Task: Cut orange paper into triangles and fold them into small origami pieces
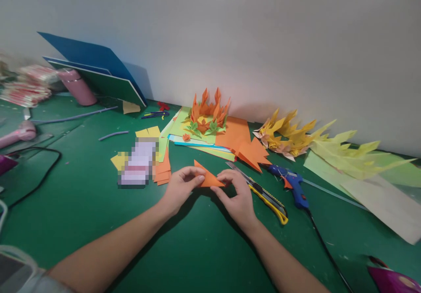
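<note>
Between my two hands is a piece of orange paper (210,179), folded into a triangle and held just above the green table (204,258). My left hand (182,185) pinches its left side between thumb and fingers. At the right corner, my right hand (237,196) grips the paper with thumb and forefinger. A yellow-and-black utility knife (268,198) lies just right of my right hand. Small orange paper squares (162,170) are stacked left of my left hand, beside a blurred-out rectangular object (138,161).
Behind my hands stand an orange paper crown (210,108) and a yellow one (286,130), with pale yellow paper leaves (351,148) alongside. A blue glue gun (296,187) trails its cord at the right. A pink bottle (77,87) leans near blue and green boards (108,84).
</note>
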Demonstrator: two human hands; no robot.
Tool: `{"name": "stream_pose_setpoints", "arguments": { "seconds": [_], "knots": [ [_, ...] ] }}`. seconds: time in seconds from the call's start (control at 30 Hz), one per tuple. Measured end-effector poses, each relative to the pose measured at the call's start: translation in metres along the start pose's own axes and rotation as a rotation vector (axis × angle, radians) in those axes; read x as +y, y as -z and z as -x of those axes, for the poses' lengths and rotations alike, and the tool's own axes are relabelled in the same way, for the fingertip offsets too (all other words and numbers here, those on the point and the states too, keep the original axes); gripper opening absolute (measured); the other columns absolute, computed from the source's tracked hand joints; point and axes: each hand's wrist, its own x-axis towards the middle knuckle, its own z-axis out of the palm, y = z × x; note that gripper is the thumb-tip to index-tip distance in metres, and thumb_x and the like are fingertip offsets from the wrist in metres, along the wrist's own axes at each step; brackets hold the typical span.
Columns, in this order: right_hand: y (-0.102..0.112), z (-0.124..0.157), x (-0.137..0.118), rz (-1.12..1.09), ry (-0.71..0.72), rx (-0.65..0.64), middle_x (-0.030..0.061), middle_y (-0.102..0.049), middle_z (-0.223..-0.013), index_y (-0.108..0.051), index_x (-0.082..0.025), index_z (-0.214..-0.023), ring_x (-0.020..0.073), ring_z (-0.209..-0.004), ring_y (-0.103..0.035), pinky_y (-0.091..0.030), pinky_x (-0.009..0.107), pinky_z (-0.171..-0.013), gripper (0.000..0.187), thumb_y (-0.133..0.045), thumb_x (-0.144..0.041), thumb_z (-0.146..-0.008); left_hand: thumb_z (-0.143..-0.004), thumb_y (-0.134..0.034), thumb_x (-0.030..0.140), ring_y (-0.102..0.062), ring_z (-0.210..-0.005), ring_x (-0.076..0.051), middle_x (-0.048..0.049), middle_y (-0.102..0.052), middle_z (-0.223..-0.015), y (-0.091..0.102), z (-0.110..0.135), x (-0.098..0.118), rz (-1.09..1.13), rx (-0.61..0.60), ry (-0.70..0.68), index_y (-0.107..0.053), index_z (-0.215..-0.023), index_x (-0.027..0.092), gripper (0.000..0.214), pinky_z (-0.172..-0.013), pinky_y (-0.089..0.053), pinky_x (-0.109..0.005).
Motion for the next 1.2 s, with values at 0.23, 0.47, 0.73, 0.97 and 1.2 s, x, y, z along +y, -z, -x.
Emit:
{"name": "stream_pose_setpoints", "arguments": {
  "seconds": [0.23, 0.47, 0.73, 0.97, 1.2],
  "knots": [
    [0.001, -0.001, 0.000, -0.011, 0.007, -0.006, 0.0030, -0.060, -0.084, -0.056, -0.022, -0.080, 0.0184, -0.078, -0.056, -0.046, 0.030, -0.064, 0.010, -0.066, -0.019, -0.077, -0.048, -0.082, 0.031, -0.060, -0.069, -0.013, -0.0020, -0.070, -0.075, 0.002, -0.001, -0.004, -0.021, -0.024, 0.026, -0.069, -0.070, 0.015, 0.030, -0.070, -0.046, -0.026],
    [0.002, 0.000, 0.000, -0.094, -0.057, -0.062, 0.0040, -0.060, -0.086, -0.061, -0.022, -0.075, 0.0182, -0.079, -0.057, -0.047, 0.030, -0.064, 0.007, -0.067, -0.024, -0.077, -0.061, -0.075, 0.032, -0.061, -0.070, -0.014, -0.0039, -0.070, -0.082, 0.002, 0.002, -0.004, -0.173, -0.071, -0.063, -0.067, -0.078, 0.015, 0.025, -0.070, -0.048, -0.028],
    [0.000, 0.002, 0.006, -0.044, -0.065, -0.066, 0.0022, -0.057, -0.077, -0.067, -0.023, -0.075, 0.0175, -0.074, -0.057, -0.047, 0.032, -0.067, 0.006, -0.064, -0.025, -0.080, -0.061, -0.073, 0.029, -0.062, -0.077, -0.016, -0.0074, -0.066, -0.096, 0.004, -0.003, -0.014, -0.233, -0.134, -0.108, -0.063, -0.087, 0.015, 0.031, -0.071, -0.049, -0.031],
    [-0.001, 0.001, 0.007, -0.028, -0.099, -0.114, 0.0020, -0.057, -0.074, -0.067, -0.022, -0.074, 0.0173, -0.072, -0.057, -0.046, 0.031, -0.066, 0.010, -0.062, -0.027, -0.081, -0.066, -0.067, 0.026, -0.060, -0.088, -0.020, -0.0077, -0.064, -0.097, 0.005, -0.004, -0.025, -0.374, -0.119, -0.254, -0.064, -0.088, 0.017, 0.023, -0.079, -0.047, -0.035],
    [0.000, 0.001, 0.005, -0.009, -0.108, -0.135, 0.0015, -0.056, -0.072, -0.066, -0.021, -0.072, 0.0165, -0.070, -0.056, -0.046, 0.030, -0.065, 0.012, -0.062, -0.027, -0.081, -0.073, -0.063, 0.021, -0.061, -0.085, -0.018, -0.0054, -0.065, -0.092, 0.008, -0.004, -0.027, -0.464, -0.182, -0.372, -0.065, -0.089, 0.019, 0.017, -0.078, -0.048, -0.034]
  ]
}}
